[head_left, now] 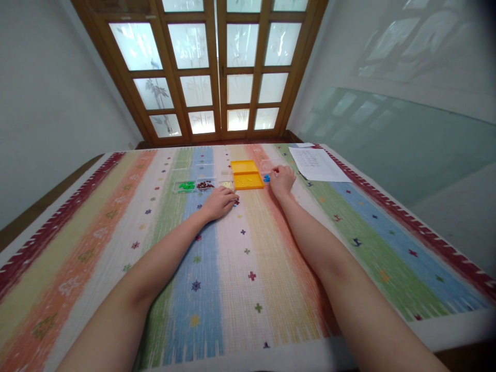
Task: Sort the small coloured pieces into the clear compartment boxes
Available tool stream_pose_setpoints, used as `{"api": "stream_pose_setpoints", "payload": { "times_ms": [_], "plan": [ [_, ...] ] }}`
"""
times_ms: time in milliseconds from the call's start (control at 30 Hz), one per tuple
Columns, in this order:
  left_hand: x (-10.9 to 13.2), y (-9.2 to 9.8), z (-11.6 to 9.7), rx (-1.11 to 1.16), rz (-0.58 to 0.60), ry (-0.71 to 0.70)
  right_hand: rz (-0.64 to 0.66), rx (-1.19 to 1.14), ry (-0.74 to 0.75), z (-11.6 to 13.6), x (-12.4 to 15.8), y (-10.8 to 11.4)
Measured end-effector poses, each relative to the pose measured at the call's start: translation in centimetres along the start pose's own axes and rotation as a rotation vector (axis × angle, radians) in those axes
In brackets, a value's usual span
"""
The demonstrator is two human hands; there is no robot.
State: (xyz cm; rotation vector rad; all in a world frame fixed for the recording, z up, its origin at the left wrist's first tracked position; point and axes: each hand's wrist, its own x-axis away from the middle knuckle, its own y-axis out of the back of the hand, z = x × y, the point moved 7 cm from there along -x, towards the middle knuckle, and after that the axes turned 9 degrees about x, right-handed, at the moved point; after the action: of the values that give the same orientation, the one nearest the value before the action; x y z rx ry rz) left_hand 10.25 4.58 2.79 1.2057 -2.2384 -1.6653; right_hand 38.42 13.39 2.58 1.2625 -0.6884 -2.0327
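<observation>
My left hand (pixel 219 201) lies on the striped cloth just in front of a clear divided box (pixel 196 178), fingers curled down with the tips near a few tiny dark bits by the box. The box holds green beads (pixel 186 185), dark red beads (pixel 205 184) and pale yellow beads (pixel 227 184). My right hand (pixel 282 179) rests beside the open orange case (pixel 246 174), fingers bent over small blue pieces (pixel 266 178) at the case's right edge. What the fingertips hold is too small to make out.
A printed sheet of paper (pixel 318 163) lies at the far right of the table. The striped tablecloth (pixel 240 268) covers the whole top. Wooden glazed doors (pixel 217 67) stand behind the table, with a wall close on the right.
</observation>
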Motion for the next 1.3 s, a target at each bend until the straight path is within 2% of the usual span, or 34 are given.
{"api": "stream_pose_setpoints", "payload": {
  "times_ms": [167,567,867,1167,1300],
  "plan": [
    [-0.1,-0.5,-0.6,-0.001,0.066,0.003,0.007,-0.012,0.007,0.1,0.2,0.0],
    [-0.2,-1.0,-0.8,-0.106,0.064,-0.035,0.092,-0.049,0.139,2.9,1.4,-0.7],
    [-0.3,-1.2,-1.1,-0.128,0.072,-0.071,0.081,-0.098,0.183,3.9,1.9,-0.7],
    [-0.1,0.2,-0.9,-0.095,0.018,-0.037,0.1,-0.108,0.212,4.4,2.1,-0.3],
    [-0.1,0.3,-1.2,-0.062,0.055,-0.04,0.111,-0.1,0.227,4.7,2.2,-0.4]
  ]
}}
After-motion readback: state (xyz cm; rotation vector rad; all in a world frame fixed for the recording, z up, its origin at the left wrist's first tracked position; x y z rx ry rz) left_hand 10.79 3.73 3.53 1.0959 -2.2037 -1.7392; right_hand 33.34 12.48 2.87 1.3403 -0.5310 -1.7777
